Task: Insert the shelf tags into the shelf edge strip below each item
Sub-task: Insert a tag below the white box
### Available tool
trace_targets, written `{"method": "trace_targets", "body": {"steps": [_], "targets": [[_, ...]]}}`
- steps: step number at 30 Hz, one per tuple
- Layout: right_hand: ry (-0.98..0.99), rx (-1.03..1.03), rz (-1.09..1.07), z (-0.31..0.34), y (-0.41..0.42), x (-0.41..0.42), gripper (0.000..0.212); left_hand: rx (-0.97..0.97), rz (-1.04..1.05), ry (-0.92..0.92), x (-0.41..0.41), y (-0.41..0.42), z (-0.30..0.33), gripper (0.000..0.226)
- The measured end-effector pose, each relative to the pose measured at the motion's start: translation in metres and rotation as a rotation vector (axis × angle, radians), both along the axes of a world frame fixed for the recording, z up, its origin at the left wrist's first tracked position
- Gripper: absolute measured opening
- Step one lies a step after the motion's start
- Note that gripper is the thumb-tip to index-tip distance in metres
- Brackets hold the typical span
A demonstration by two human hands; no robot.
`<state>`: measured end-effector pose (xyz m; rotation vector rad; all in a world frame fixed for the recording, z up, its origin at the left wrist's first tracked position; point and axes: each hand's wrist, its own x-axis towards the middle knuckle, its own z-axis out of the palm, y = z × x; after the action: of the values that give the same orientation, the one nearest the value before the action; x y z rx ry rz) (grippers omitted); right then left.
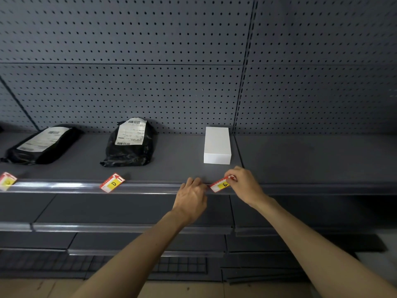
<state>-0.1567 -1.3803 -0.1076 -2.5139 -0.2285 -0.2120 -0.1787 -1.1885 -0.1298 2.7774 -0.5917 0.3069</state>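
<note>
Below the white box [217, 145], at the shelf's near edge, a person works the tag marked E [221, 184] toward the clear strip [64, 187]. The right hand [243, 182] pinches the tag's upper right end, its grip pressed together on the card; the left hand [190, 195] rests at the strip just left of the tag, fingertips [198, 181] bent onto the strip's top lip, close to the tag's lower left corner. Whether that grip pinches the corner or only holds the lip cannot be told. The tag lies tilted, long axis rising from lower left to upper right, while the strip runs level left to right; the coming move looks to turn on swinging that axis flat so the lower edge drops into the channel. The right hand is the nearer and has the hold. Farther left, the D tag [112, 183] sits at the same slant below a black parcel [131, 143], and a third tag [7, 181] below another parcel [41, 145], neither appearing fully seated.
</note>
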Motion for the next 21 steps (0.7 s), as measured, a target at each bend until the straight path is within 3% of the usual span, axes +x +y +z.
{"method": "trace_targets", "body": {"steps": [7,10,13,21], "targets": [[-0.012,-0.106,0.011,0.004,0.005,-0.002,0.012,0.01,0.012,0.047,0.008,-0.001,0.001,0.029],[-0.004,-0.091,0.01,0.013,0.004,-0.001,0.022,0.029,-0.001,0.065,0.01,0.0,0.004,0.03],[-0.041,-0.103,-0.001,0.027,0.001,-0.003,0.015,0.033,0.005,0.068,0.013,0.006,0.014,0.03],[-0.156,-0.198,0.05,0.061,0.041,-0.004,0.017,0.034,0.104,0.015,0.02,0.077,0.068,0.028]]}}
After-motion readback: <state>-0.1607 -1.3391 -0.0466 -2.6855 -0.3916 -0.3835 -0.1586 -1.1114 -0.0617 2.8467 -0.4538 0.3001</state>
